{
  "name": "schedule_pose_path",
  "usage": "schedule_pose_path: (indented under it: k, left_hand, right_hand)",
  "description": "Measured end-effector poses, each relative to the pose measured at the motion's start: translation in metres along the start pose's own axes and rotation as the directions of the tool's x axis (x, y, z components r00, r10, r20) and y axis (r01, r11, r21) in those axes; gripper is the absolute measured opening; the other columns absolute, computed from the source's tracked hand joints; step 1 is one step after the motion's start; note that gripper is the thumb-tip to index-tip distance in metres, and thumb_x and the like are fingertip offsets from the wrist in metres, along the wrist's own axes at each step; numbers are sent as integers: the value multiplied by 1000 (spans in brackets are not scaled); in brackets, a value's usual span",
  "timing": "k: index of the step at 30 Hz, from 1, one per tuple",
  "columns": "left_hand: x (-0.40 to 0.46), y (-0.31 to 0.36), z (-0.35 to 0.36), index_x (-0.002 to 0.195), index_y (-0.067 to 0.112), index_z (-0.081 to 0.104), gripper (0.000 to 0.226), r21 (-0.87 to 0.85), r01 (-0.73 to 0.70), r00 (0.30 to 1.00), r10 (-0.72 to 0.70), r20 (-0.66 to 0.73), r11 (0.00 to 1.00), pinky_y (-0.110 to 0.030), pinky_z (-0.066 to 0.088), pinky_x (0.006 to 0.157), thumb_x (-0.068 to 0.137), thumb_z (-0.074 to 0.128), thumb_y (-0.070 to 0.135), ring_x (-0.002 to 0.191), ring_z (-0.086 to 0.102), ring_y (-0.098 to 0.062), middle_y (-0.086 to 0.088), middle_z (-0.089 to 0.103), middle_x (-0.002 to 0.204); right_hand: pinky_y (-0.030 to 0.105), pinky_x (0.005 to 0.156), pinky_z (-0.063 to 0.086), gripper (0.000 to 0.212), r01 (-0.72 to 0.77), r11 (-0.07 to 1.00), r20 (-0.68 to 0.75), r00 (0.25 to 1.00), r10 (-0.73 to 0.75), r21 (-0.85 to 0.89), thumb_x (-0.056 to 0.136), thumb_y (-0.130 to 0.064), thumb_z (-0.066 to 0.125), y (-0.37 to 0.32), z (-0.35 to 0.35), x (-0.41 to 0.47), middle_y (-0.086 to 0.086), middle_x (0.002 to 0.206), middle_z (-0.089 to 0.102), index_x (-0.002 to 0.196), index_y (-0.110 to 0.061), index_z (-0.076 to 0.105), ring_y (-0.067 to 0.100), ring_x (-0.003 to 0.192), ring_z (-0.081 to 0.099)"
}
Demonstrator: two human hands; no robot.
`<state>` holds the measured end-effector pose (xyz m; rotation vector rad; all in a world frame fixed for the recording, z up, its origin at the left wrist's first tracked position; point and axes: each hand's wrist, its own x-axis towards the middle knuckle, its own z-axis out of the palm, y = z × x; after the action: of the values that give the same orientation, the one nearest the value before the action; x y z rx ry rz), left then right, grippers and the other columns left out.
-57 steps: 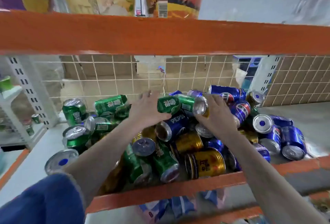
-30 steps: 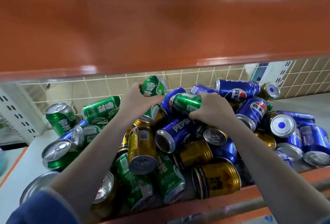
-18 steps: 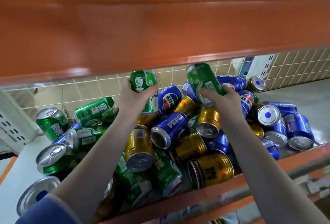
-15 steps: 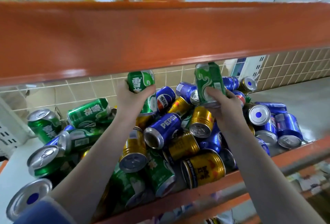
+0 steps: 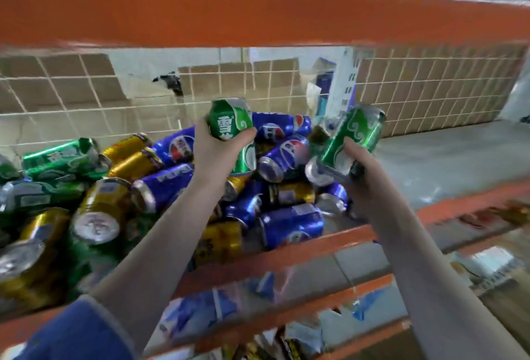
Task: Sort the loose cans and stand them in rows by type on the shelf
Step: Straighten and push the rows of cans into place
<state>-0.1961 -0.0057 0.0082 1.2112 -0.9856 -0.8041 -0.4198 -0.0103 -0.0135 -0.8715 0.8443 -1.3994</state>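
Note:
My left hand grips a green can held upright above the heap. My right hand grips a second green can, tilted, at the heap's right edge. Below both hands lies a loose pile of cans on the grey shelf: blue cans in the middle and right, gold cans toward the left and front, more green cans at the far left. Most lie on their sides.
An orange beam crosses overhead and an orange front rail edges the shelf. A wire grid backs the shelf. Bare shelf surface stretches to the right of the pile. Packaged goods sit on the lower level.
Both hands have lifted a green can each out of the pile and carried them to the right. The view has swung right, showing more bare shelf.

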Motion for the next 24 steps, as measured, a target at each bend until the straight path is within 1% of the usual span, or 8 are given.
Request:
schedule_pose_path:
  k: [2, 3, 6, 10, 15, 19, 21, 24]
  left_hand:
    - [-19, 1, 34, 105, 23, 51, 45, -1, -37, 999, 37, -5, 999, -23, 53, 65, 71, 80, 16, 76, 62, -5, 5, 61, 92]
    - [-29, 1, 51, 104, 23, 50, 44, 4, -54, 999, 54, -5, 999, -19, 51, 61, 72, 79, 16, 73, 60, -1, 8, 59, 89]
    - [-53, 0, 95, 108, 20, 48, 48, 23, -96, 995, 96, -16, 995, -12, 49, 58, 72, 79, 11, 69, 60, 6, 7, 59, 91]
    - [-74, -4, 147, 118, 15, 47, 59, 57, -134, 990, 137, -37, 989, -23, 53, 73, 70, 80, 11, 85, 62, -5, 4, 60, 99]
    - [-79, -1, 209, 106, 29, 44, 55, 49, -146, 989, 146, 19, 988, -12, 49, 68, 69, 79, 9, 77, 59, 7, 12, 58, 95]
    - [-70, -11, 260, 114, 20, 45, 58, 66, -149, 986, 143, 91, 987, -10, 50, 66, 69, 79, 6, 74, 59, 11, 11, 58, 94]
    - [-61, -22, 288, 112, 20, 44, 59, 81, -145, 984, 135, 116, 986, -17, 51, 72, 67, 80, 5, 81, 61, 3, 9, 59, 96]
    - [-46, -41, 334, 111, 18, 44, 60, 105, -131, 985, 118, 125, 986, -18, 46, 73, 65, 81, 6, 83, 57, 1, 11, 56, 95]
  right_hand:
    - [36, 79, 56, 90, 55, 996, -24, 998, -56, -69, 43, -42, 90, -18, -31, -4, 13, 111, 68, 119, -5, 60, 25, 97, 67]
    - [31, 72, 56, 94, 89, 986, -50, 994, -97, -140, 40, -42, 90, -28, -45, -8, 13, 109, 68, 119, -3, 59, 23, 93, 68]
    - [27, 62, 53, 71, 211, 931, -149, 953, -264, -299, 51, -23, 83, -54, -91, -15, 11, 96, 67, 114, -1, 58, 17, 77, 66]
    - [26, 66, 53, 55, 251, 869, -220, 903, -368, -426, 57, -9, 81, -73, -144, -17, 4, 90, 66, 107, -7, 56, 11, 73, 63]
    - [18, 61, 50, 60, 193, 847, -297, 879, -374, -495, 62, -8, 84, -81, -199, -8, 2, 96, 64, 113, -9, 54, 6, 77, 63]
    - [11, 51, 46, 55, 185, 848, -334, 862, -383, -496, 66, -2, 81, -86, -236, 11, -1, 84, 60, 112, -4, 51, -8, 58, 58]
    - [14, 51, 47, 52, 172, 841, -349, 854, -387, -513, 67, -2, 80, -90, -255, 27, -1, 81, 58, 109, -5, 50, -4, 60, 58]
    - [23, 64, 49, 57, 149, 814, -360, 841, -403, -561, 63, -8, 84, -97, -286, 56, -3, 90, 58, 109, -11, 50, 8, 78, 59]
